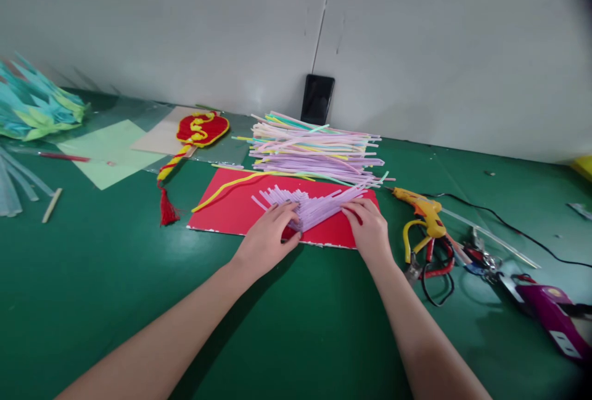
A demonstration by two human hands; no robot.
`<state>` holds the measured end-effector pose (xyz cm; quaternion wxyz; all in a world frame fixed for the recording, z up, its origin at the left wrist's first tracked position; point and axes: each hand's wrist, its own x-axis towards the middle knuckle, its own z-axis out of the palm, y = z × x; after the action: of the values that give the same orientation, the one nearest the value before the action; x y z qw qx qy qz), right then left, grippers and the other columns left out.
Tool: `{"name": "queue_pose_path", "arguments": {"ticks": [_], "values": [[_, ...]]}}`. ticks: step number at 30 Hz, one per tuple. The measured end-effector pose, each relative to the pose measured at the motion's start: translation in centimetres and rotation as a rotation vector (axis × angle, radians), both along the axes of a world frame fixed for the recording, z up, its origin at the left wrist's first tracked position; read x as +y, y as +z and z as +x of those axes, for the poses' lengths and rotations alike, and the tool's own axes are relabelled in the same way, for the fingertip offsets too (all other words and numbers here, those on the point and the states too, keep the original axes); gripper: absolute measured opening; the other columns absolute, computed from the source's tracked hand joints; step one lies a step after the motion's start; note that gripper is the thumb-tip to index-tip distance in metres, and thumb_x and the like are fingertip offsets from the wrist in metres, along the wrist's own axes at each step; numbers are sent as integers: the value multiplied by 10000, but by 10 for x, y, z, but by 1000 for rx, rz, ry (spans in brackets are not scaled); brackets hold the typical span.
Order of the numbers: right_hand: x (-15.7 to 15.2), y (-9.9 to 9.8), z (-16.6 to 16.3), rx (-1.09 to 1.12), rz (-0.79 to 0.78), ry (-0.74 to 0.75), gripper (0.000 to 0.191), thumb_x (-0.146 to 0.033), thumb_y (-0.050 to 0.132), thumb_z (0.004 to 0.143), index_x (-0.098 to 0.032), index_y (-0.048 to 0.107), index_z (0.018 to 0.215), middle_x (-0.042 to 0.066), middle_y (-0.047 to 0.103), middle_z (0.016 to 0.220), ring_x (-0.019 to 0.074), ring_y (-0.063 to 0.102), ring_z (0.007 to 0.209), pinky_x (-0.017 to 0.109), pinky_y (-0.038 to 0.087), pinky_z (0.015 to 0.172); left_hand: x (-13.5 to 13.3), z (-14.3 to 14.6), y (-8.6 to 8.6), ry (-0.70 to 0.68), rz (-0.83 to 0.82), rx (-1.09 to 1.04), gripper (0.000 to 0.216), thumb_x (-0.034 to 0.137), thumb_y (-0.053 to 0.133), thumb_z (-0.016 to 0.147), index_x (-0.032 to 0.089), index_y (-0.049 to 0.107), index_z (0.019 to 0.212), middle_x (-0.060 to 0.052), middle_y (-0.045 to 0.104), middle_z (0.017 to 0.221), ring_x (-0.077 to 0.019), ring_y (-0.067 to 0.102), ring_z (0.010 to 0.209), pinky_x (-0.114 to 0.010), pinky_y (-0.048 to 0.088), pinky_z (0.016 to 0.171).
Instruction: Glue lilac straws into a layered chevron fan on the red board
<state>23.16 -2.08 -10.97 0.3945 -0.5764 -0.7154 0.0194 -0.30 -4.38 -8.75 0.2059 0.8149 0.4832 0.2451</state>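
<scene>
A V-shaped fan of purple straws [311, 204] lies on a red sheet of card [231, 206] on the green table. My left hand [269, 236] rests flat on the left arm of the fan, fingers spread and pressing down. My right hand [369, 225] lies on the right arm, fingertips touching the straws. Neither hand holds anything. A yellow straw [231, 185] curves across the red card behind them.
A pile of pastel straws [314, 148] sits behind the card, with a black phone [317, 99] leaning on the wall. A yellow glue gun [423, 208], pliers [428, 255] and a purple glue gun [552, 310] lie right. A red-and-yellow ornament [197, 135] and paper sheets lie left.
</scene>
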Motion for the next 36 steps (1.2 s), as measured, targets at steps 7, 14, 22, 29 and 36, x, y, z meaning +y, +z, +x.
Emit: {"name": "queue_pose_path", "arguments": {"ticks": [7, 14, 22, 29, 36], "values": [[0, -2, 1, -7, -4, 15, 179, -229, 523, 862, -214, 700, 863, 63, 647, 931, 197, 601, 881, 355, 485, 829, 0, 1, 1, 3, 3, -1, 103, 240, 543, 838, 213, 523, 936, -52, 518, 1333, -221, 447, 1256, -450, 352, 1065], [0, 0, -1, -11, 17, -7, 146, -261, 562, 844, -202, 696, 840, 62, 649, 902, 192, 612, 856, 344, 496, 791, 1, 0, -1, 3, 1, 6, 107, 256, 536, 844, 212, 520, 940, -50, 514, 1339, -223, 438, 1263, -450, 336, 1078], [0, -1, -3, -24, 29, -8, 137, -252, 551, 848, -211, 679, 827, 60, 638, 889, 198, 600, 868, 350, 489, 809, 0, 0, 1, -1, 3, 3, 104, 251, 532, 844, 212, 522, 940, -51, 514, 1337, -222, 441, 1261, -445, 337, 1077], [1, -1, -3, -37, 28, 3, 123, -256, 553, 847, -213, 667, 826, 57, 632, 887, 196, 595, 859, 345, 483, 799, 0, 0, 2, -1, -5, -2, 103, 252, 536, 841, 212, 527, 936, -55, 513, 1337, -222, 443, 1261, -442, 338, 1075], [1, 0, -3, -11, -2, 21, 97, -234, 561, 836, -208, 651, 810, 56, 626, 875, 195, 591, 848, 345, 481, 787, 0, 0, 1, -3, 5, -10, 105, 243, 535, 837, 213, 535, 938, -56, 520, 1328, -232, 449, 1254, -464, 367, 1048]]}}
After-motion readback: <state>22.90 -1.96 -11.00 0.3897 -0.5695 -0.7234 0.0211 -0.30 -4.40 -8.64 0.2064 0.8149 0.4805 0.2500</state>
